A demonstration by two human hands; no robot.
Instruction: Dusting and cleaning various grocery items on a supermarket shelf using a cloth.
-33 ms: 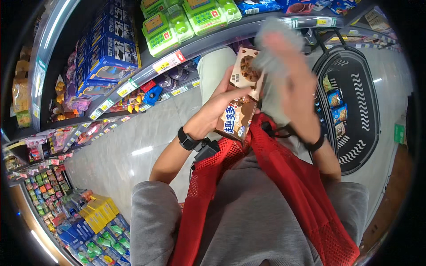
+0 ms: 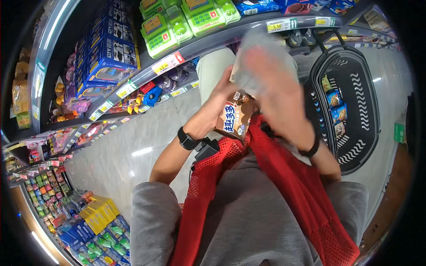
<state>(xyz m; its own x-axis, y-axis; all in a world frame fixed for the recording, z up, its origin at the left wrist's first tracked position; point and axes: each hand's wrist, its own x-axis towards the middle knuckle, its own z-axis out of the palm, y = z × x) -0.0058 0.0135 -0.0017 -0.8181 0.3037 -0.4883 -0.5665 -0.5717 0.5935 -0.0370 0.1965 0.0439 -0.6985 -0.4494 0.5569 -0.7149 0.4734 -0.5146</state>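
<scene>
My left hand [image 2: 212, 108] is closed around a brown and cream cookie box [image 2: 236, 119], holding it tilted in front of my lap. Across the box's far end passes my right hand [image 2: 286, 104], blurred by motion. With it moves a pale, see-through greyish cloth or thin plastic [image 2: 262, 44]; the blur hides exactly how the fingers grip it. The cookie picture on the box is now mostly covered by this hand and the cloth.
A black shopping basket [image 2: 355, 146] stands on the floor at my right, beside several small blue snack packs [image 2: 339, 114]. A curved shelf edge [image 2: 199, 46] runs ahead, bearing green toy sets [image 2: 199, 20]. Blue boxes [image 2: 111, 57] are stacked on the left shelf.
My right hand has swept left with the pale cloth, over the upper part of the cookie box. The left hand and the box have barely moved.
</scene>
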